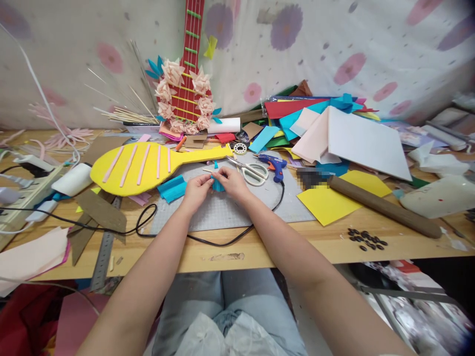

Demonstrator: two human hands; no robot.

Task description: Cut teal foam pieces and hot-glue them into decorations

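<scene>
Both hands meet over the grey cutting mat (230,210), and between them sits a small blue foam piece (217,185). The left hand (196,190) pinches its left edge with thumb and fingertips curled in; the right hand (233,182) grips the other side, fingers closed over the top. The piece is held just above the mat, near its far edge, the two hands almost touching.

Just left of the left hand lies a folded stack of blue foam strips (171,188), resting partly on the mat. Beyond it stretches a yellow guitar-shaped cutout (148,165) with pale pink strips across its body. Right of the hands, white-handled scissors (252,171) lie open on the mat, and beside them a blue glue gun (273,163), its black cord (208,238) looping round the near edge of the mat. Farther right, a yellow foam sheet (326,203) sits under a brown cardboard tube (386,207). A steel ruler (106,247) lies at the left, on the wooden table (282,247).
</scene>
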